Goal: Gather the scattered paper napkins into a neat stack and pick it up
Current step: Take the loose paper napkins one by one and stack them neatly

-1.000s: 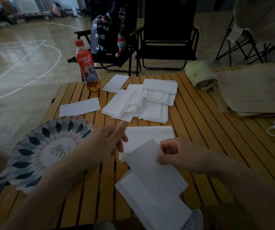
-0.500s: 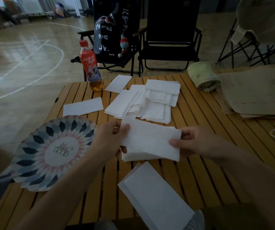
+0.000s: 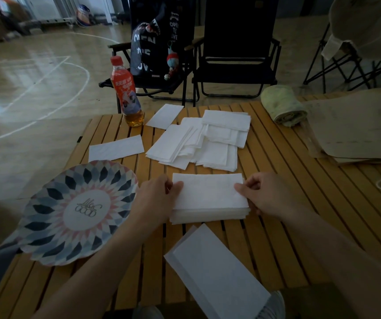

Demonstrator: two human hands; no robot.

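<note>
A squared stack of white paper napkins (image 3: 209, 199) lies on the slatted wooden table (image 3: 288, 203) in front of me. My left hand (image 3: 156, 199) holds its left end and my right hand (image 3: 265, 195) holds its right end, thumbs on the top napkin. Behind it spreads a loose pile of napkins (image 3: 202, 140). Single napkins lie at the far middle (image 3: 164, 116) and at the left (image 3: 116, 149). A larger napkin (image 3: 219, 275) lies askew at the near table edge.
A patterned paper plate (image 3: 79, 211) sits left of my left hand. An orange drink bottle (image 3: 127, 93) stands at the far left. A rolled green towel (image 3: 282, 105) and brown paper sheets (image 3: 359, 127) occupy the right. Folding chairs (image 3: 235, 54) stand beyond the table.
My right hand carried a napkin up from the near one and, with my left hand, laid it flat on the stack. Both hands now rest at the stack's ends.
</note>
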